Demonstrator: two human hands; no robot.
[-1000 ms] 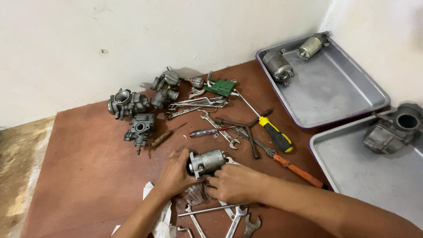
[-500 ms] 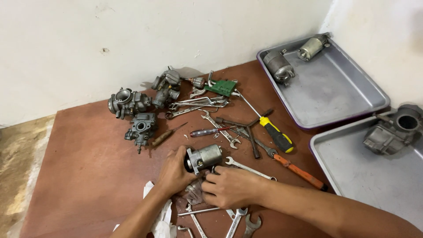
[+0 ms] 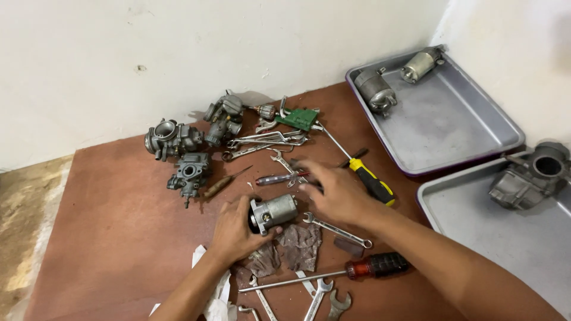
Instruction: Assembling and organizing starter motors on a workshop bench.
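My left hand (image 3: 233, 230) grips the end of a small grey cylindrical motor (image 3: 275, 211) that lies on the brown board. My right hand (image 3: 333, 191) is stretched forward past the motor, fingers spread and blurred, over a small red-handled screwdriver (image 3: 279, 178) and some wrenches. It holds nothing that I can see. A yellow-and-black screwdriver (image 3: 370, 180) lies just right of that hand. An open-end wrench (image 3: 338, 230) rests under my right forearm.
Three carburetors (image 3: 184, 145) and a pile of wrenches (image 3: 264, 141) sit near the wall. Two metal trays (image 3: 452, 122) stand at the right, one with two motors (image 3: 375, 89), one with a carburetor (image 3: 529, 175). A dirty rag (image 3: 297, 244), a red-handled screwdriver (image 3: 369, 266) and spanners lie close to me.
My right hand has let go of the motor and reached forward toward the tools. My left hand still holds the motor, which sits a little lower.
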